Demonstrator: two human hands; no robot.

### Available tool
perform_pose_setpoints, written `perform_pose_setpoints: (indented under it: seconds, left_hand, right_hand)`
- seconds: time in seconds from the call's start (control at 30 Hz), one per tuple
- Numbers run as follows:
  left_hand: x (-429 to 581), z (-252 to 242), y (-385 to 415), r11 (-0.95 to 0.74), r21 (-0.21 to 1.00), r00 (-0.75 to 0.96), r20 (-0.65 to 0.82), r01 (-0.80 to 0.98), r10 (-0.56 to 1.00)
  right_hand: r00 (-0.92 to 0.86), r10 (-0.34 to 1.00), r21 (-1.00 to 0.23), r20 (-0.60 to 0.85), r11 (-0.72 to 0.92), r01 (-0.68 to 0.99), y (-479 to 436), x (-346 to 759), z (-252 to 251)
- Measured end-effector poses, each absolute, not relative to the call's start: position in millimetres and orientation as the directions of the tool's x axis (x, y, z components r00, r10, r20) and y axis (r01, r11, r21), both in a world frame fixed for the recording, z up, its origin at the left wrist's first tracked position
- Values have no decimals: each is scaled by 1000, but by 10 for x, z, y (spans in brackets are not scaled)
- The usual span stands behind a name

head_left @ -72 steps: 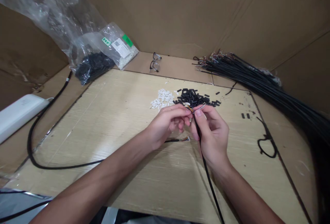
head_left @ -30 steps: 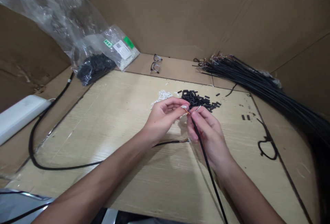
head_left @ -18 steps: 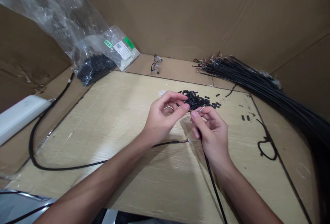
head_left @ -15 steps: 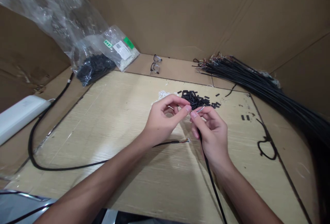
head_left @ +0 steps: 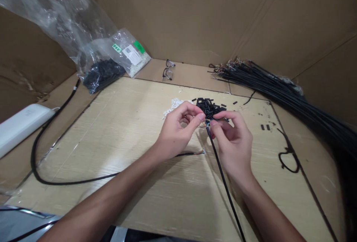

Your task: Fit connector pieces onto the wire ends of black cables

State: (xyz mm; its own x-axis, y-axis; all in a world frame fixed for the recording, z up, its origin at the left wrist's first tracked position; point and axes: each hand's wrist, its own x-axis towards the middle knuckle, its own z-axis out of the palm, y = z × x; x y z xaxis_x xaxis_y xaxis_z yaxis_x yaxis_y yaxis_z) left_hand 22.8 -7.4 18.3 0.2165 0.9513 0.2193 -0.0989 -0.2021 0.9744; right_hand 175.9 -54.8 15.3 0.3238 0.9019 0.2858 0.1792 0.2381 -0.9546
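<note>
A black cable [head_left: 221, 164] rises from the front edge of the table, its stripped end of thin coloured wires [head_left: 207, 123] lying between my hands. My left hand [head_left: 177, 132] is closed, thumb and forefinger pinching wires at that end. On the other side, my right hand [head_left: 234, 143] is closed too, its thumb and forefinger pinched at the wire end; the fingertips hide most of what they hold. Just behind the fingers lie a pile of short black tubes [head_left: 208, 105] and a heap of small white pieces [head_left: 176, 103]. Another cable's white connector [head_left: 203, 152] rests below my left hand.
A thick bundle of black cables [head_left: 267, 82] runs along the right side. Glasses [head_left: 167, 74] lie at the back. Plastic bags of parts [head_left: 104, 73] stand back left, near a white box-shaped device [head_left: 26, 126]. A black cable loop [head_left: 289, 162] lies at right.
My right hand has shifted slightly right and down, its forefinger now straighter. The cable end has moved left, out from under the right hand, and its wires now show between both hands.
</note>
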Motion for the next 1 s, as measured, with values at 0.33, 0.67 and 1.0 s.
perform_pose_setpoints:
  seconds: [0.33,0.67,1.0]
  left_hand:
    - [229,173,-87,-288,956,232,293,-56,928]
    - [211,197,-86,-339,940,247,333,-17,910]
    - [214,182,-75,-276,961,232,274,-22,933]
  right_hand:
    - [230,906,-895,356,260,361,-555,1793,179]
    - [192,977,-978,-90,-50,-205,-500,1811,173]
    - [162,963,-891,-217,-128,-435,-514,1793,222]
